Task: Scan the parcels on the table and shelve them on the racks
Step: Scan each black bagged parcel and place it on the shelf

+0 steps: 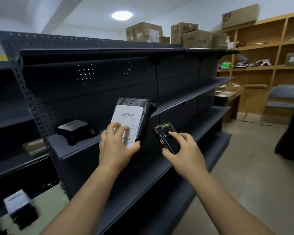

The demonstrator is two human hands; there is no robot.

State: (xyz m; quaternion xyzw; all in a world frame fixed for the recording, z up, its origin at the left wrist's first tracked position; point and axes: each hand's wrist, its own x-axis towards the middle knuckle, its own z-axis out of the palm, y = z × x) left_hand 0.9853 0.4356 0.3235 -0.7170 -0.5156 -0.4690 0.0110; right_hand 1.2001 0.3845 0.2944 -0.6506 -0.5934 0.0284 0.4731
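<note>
My left hand [116, 145] grips a black plastic-wrapped parcel [143, 107] by its lower end, holding it upright in front of the dark metal rack [176, 100]. The parcel's white label with a barcode [126, 118] faces me. My right hand [185, 150] holds a black handheld scanner [166, 134] just right of the parcel, its top end tilted toward the rack. Another black parcel [75, 130] with a label lies on the middle shelf to the left.
Cardboard boxes [190, 35] sit on top of the rack. Wooden cubby shelves [270, 56] line the right wall, with a blue chair [282, 99] and a person's dark clothing [290, 133] at the right edge. More labelled parcels [19, 206] lie on the left rack's low shelves.
</note>
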